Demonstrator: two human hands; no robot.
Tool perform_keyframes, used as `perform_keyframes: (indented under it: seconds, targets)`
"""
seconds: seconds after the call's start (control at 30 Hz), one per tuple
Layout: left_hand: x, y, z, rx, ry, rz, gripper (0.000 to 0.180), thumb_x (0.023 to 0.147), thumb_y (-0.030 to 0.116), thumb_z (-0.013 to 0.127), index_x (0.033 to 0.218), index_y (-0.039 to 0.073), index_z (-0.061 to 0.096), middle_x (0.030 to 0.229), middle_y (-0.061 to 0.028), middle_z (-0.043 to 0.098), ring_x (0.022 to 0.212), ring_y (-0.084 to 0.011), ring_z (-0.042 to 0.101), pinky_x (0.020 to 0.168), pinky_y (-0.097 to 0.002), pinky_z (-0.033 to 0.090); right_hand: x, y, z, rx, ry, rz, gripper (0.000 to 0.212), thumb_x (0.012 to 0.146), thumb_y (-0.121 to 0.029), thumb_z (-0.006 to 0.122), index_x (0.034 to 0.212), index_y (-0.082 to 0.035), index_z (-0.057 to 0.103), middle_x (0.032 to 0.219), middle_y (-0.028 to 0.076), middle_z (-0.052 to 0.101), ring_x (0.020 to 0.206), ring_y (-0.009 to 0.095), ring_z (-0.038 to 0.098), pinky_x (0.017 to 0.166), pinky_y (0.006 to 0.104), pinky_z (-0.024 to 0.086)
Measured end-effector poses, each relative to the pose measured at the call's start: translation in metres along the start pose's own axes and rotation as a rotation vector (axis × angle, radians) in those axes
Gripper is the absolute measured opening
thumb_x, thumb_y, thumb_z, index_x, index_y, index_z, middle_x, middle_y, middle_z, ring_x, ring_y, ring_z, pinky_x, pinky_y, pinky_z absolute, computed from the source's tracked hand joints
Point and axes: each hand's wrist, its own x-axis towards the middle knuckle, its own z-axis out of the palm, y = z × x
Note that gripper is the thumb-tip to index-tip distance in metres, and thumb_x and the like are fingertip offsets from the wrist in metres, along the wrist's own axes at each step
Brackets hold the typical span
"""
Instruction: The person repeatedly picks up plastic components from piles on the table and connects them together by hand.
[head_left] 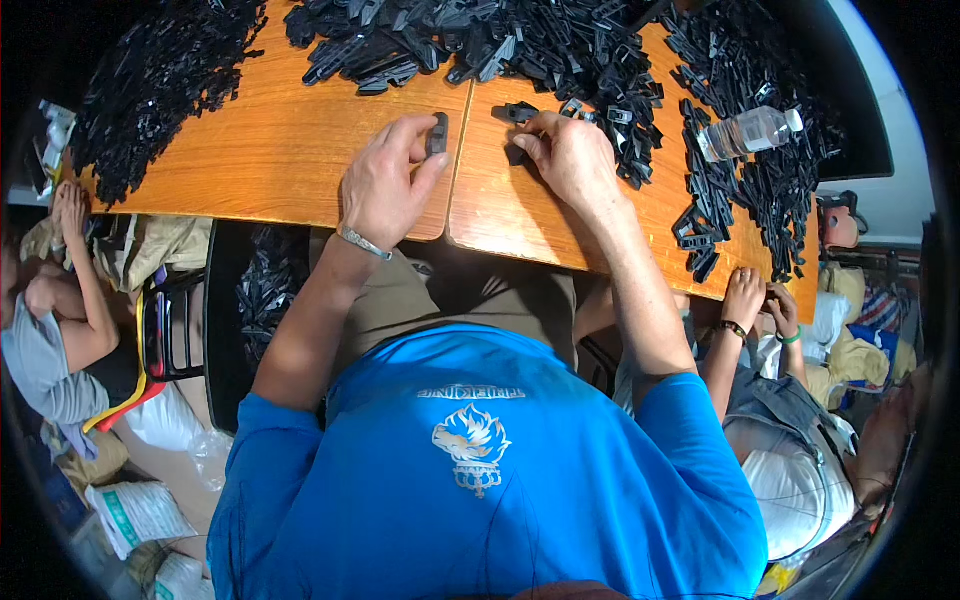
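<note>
My left hand (385,180), with a silvery bracelet at the wrist, grips a small black plastic clip-like part (438,134) between thumb and fingers, just above the table (300,150). To its right, across the table's seam, my right hand (575,165) is closed in a pinch. A dark plastic piece (516,153) shows beside its thumb tip, mostly hidden by the fingers. Another black part (514,112) lies by the index fingertip. Behind both hands spreads a large heap of similar black parts (480,45).
More black parts (160,90) are piled at the far left, and others (780,200) at the right. A clear plastic bottle (750,133) lies on the right pile. Other people's hands (745,297) rest at the right table edge. A black bin (265,290) of parts stands below the table's left side.
</note>
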Motion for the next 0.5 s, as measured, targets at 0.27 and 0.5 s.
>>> perform_keyframes:
  seconds: [0.27,0.5]
  targets:
    - [0.01,-0.01,0.001,0.173,0.002,0.343,0.039,0.086,-0.012,0.068,0.119,0.009,0.073,0.118,-0.0116,0.065,0.116,-0.0356,0.061,0.096,-0.0467,0.054,-0.009,0.029,0.012,0.199,-0.002,0.067,0.015,0.101,-0.016,0.078,0.109,-0.003,0.08,0.083,0.013,0.077,0.069,0.021,0.072,0.066,0.0354,0.058]
    - [0.017,-0.001,0.002,0.243,-0.013,0.39,0.03,0.084,-0.006,0.074,0.11,0.01,0.073,0.122,-0.0089,0.064,0.121,-0.033,0.06,0.099,-0.046,0.052,0.0,0.033,0.032,0.509,-0.016,-0.072,0.013,0.104,-0.006,0.073,0.115,-0.002,0.079,0.093,0.002,0.075,0.073,0.008,0.065,0.065,0.0255,0.056]
